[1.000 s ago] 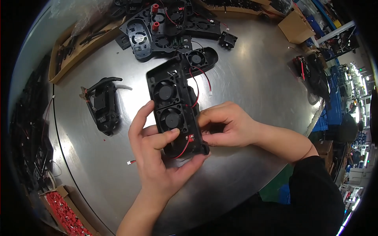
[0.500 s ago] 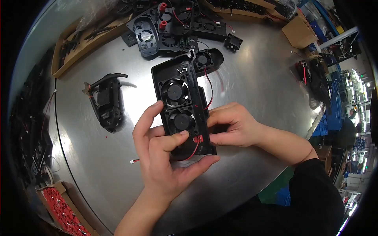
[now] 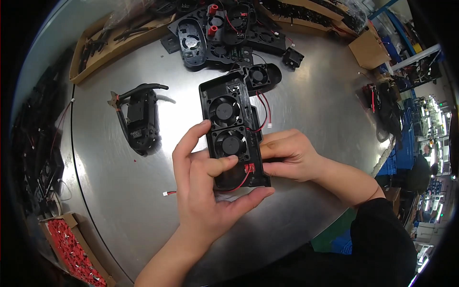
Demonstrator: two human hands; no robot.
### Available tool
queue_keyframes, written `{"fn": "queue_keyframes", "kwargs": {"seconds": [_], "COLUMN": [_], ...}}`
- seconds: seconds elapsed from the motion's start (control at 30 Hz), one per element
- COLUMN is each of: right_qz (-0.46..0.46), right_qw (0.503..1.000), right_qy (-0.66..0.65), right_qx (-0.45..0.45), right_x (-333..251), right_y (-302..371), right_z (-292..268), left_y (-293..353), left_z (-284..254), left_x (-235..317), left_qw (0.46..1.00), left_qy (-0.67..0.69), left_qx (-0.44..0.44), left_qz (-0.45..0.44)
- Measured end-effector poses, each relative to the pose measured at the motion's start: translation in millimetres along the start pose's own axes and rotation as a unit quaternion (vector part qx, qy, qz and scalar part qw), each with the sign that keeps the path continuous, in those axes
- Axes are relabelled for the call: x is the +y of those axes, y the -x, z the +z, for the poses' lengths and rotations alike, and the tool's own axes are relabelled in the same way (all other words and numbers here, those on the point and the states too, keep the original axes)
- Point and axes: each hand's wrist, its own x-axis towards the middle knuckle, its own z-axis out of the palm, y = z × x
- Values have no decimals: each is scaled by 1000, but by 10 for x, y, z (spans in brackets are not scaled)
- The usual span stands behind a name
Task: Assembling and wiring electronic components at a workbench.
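The tabletop spreads beneath everything; held above it, between the two hands, is the black housing, its long axis running away from the person, the far end leaning a little left. The left hand has its grip closed on the housing, fingers on the left long side and a fingertip over the lower fan; the right hand lies against the right long side, toward the near end, its fingertips bent in and partly hidden, so I cannot tell whether they pinch anything; both hands touch the housing, so neither is clearly nearer; the upper fan lies beyond the left fingers; the small red part sits near the housing's near end, between the hands.
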Motion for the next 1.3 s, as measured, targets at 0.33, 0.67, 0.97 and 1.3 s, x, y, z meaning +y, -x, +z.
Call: {"fn": "queue_keyframes", "kwargs": {"seconds": [0.33,0.67,0.97,1.3], "right_qz": [4,17,74,108], "right_qw": [1000,1000,988,972], "right_qy": [-7,12,-124,-204], "right_qx": [10,14,57,38], "right_x": [42,-9,-34,-144], "right_y": [18,5,20,39], "right_z": [10,25,64,59], "left_y": [4,7,-131,-137], "left_z": [58,20,-49,114], "left_x": [0,16,114,89], "left_qw": [998,999,975,961], "left_qy": [42,22,-178,-189], "left_qx": [-1,-21,-5,-20], "left_qz": [-38,-16,131,199]}}
